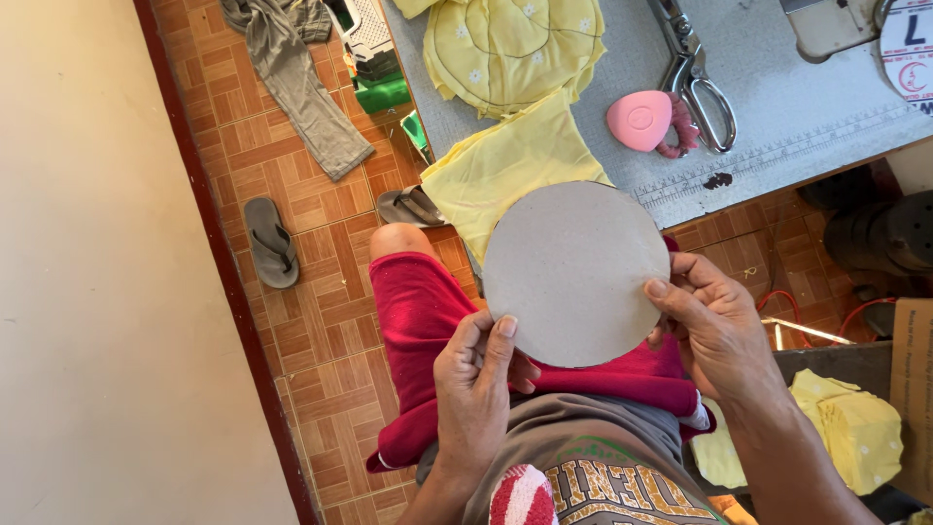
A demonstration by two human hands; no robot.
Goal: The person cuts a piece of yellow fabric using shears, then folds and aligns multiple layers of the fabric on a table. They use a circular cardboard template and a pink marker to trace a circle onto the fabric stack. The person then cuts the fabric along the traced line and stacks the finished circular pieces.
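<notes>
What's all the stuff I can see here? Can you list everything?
cardboard disc: one, grey, round, held over the lap
yellow fabric: several pieces, on the table and hanging off its edge
scissors: one pair, metal, on the table
pink chalk holder: one, beside the scissors
table: one, grey top with a ruler edge
sandals: two, grey, on the tiled floor
grey garment: one, on the floor
yellow bundle: one, lower right
left hand: grips the disc's lower edge
right hand: grips the disc's right edge
</notes>
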